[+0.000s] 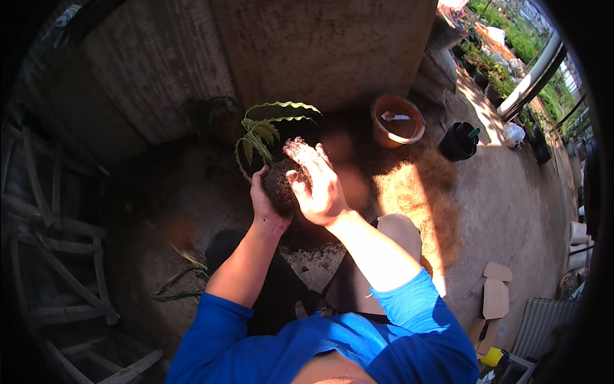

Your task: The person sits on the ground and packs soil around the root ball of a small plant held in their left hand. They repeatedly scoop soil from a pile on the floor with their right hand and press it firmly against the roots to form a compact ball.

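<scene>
Between my hands is a dark ball of soil [280, 182] around the roots of a plant. From its top the plant's long, wavy-edged green leaves [261, 129] spread up and to the right. My left hand [265, 201] cups the ball from the left and below. Against the ball's right side lies my right hand [314, 185], fingers stretched forward and coated with soil. The far side of the ball and part of my left fingers are hidden.
A terracotta pot [397, 122] and a black plastic pot [459, 141] stand ahead to the right. Brown fibre [417, 201] lies beside my right knee. Cut leaves [182, 281] are on the floor at left, near a wooden frame [72, 245]. Cardboard [496, 298] lies at lower right.
</scene>
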Demonstrator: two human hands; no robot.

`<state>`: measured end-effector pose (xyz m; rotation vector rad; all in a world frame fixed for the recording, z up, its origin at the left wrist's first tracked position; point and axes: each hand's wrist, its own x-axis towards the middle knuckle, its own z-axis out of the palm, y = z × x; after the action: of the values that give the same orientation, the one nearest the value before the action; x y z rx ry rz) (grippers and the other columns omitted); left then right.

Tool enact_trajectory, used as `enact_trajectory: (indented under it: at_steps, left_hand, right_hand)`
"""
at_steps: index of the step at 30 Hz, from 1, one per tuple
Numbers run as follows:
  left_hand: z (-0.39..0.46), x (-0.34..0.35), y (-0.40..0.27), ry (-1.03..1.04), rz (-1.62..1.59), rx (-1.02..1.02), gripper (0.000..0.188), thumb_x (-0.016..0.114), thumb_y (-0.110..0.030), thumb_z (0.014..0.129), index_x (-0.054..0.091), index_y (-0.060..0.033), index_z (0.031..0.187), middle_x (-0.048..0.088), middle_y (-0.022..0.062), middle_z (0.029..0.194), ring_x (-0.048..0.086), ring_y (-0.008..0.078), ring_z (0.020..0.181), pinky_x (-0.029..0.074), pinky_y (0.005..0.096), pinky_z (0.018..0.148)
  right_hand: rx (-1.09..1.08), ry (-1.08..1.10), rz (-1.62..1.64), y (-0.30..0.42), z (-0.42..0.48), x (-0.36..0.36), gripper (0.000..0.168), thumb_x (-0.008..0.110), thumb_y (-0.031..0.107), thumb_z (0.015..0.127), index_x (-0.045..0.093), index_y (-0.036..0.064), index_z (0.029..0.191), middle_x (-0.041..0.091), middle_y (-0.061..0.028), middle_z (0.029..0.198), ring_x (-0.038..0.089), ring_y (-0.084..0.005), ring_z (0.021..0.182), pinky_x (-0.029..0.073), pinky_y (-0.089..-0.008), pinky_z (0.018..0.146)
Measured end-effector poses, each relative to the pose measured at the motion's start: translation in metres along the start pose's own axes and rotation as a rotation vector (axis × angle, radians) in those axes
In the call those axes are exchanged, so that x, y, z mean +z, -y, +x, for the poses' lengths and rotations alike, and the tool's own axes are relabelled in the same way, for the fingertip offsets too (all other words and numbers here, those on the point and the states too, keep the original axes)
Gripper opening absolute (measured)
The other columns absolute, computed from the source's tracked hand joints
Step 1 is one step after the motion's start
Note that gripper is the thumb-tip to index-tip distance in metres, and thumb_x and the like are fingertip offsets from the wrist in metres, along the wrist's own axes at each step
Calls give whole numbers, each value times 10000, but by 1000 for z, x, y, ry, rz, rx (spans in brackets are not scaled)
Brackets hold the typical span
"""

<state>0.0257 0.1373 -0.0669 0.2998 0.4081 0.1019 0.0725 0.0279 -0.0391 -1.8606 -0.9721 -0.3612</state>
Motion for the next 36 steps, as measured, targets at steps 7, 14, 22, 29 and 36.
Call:
enact_trajectory:
  at_steps: [7,14,22,29,36]
  left_hand:
    - [1,3,0,-10,5,10,355,392,-344,858,576,-75,998,630,63,972,597,213,905,464,347,832]
    - [-1,4,0,-21,2,-1,345,383,-327,862,589,-79,987,634,53,961,600,207,903,464,341,831]
    - [0,4,4,-10,-14,28,350,379,-328,865,583,-78,1002,628,53,981,591,213,927,452,345,851]
    - [-2,2,4,12,-20,17,356,369,-328,872,575,-79,1020,610,55,1028,571,206,970,433,344,876]
    - [-1,-4,4,8,-2,28,376,323,-321,880,565,-70,1021,601,60,1019,546,206,998,411,343,901]
  right_hand:
    - [30,11,40,1,1,4,318,567,132,802,552,-11,1085,544,-179,1127,473,-343,1119,318,-455,995]
    - [78,-61,144,6,1,6,275,576,45,780,577,-7,1051,567,-189,1095,511,-341,1079,395,-390,950]
    - [30,43,18,4,1,5,304,538,57,804,555,16,1105,516,-192,1196,456,-328,1162,287,-442,1035]
    - [78,90,105,5,3,5,314,522,77,818,545,27,1127,484,-192,1236,428,-320,1192,235,-472,1051]
    - [17,172,2,12,3,4,352,521,79,810,529,37,1159,411,-221,1296,375,-340,1231,180,-527,1048]
